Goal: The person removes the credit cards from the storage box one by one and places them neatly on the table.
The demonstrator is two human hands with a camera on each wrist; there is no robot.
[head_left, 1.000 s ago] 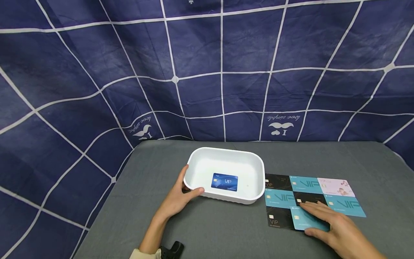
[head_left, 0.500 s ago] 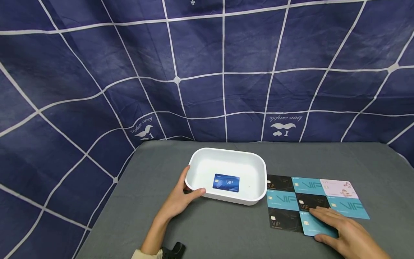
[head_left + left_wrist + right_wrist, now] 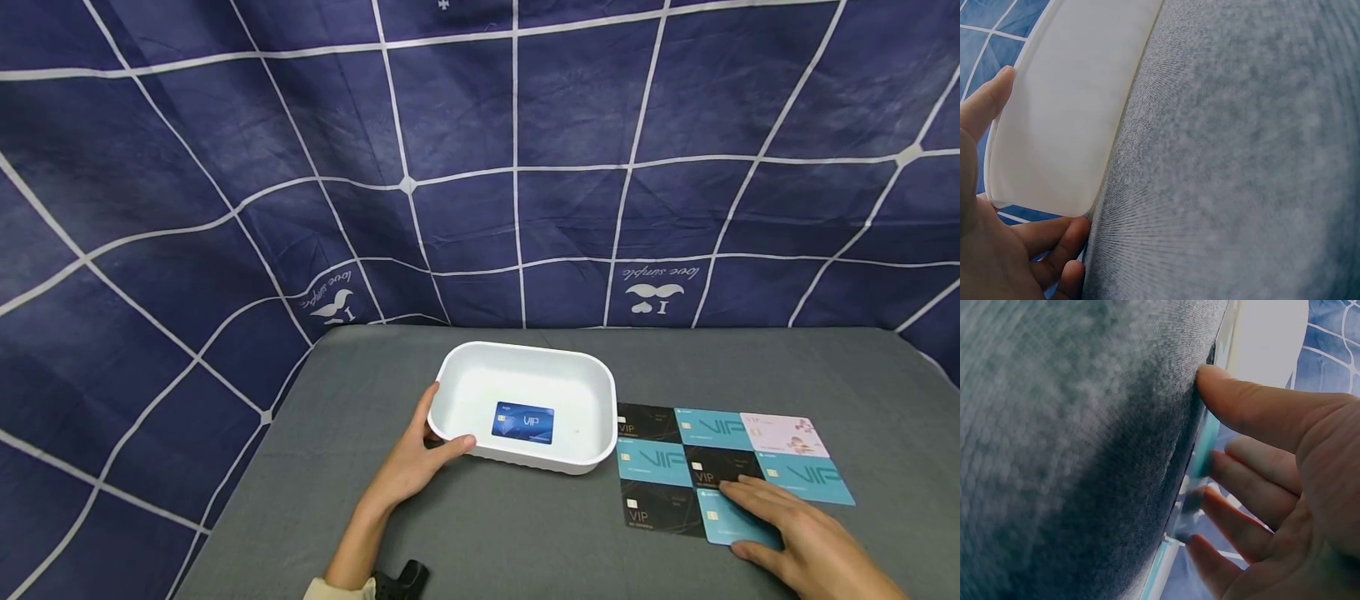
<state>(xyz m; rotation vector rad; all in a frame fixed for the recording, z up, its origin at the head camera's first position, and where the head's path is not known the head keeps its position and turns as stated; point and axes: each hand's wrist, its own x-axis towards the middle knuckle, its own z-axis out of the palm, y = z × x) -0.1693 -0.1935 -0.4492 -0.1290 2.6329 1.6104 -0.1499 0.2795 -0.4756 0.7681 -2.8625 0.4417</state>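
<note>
My left hand [image 3: 411,462] grips the left end of a white plastic box [image 3: 457,358], thumb on the near rim. In the left wrist view the fingers [image 3: 1066,240] lie against the end wall of the box. A blue VIP card [image 3: 522,422] lies face up inside. My right hand [image 3: 810,533] rests on a turquoise card [image 3: 727,517] in the nearest row, fingers fairly straight, thumb at its near edge, partly covering it. Left of that lies a black VIP card [image 3: 662,508]; behind the fingertips is another black card [image 3: 722,465].
More cards lie edge to edge in rows: turquoise [image 3: 652,461] and turquoise [image 3: 806,477] in the middle, pink [image 3: 786,435] at the far right corner. Their left side sits close to the box. A grey cloth [image 3: 525,533] covers the table, before a blue checked curtain [image 3: 570,208].
My right hand has slid the turquoise card to the right and slightly nearer, uncovering more of the black card beside it. My left hand has stayed on the box.
</note>
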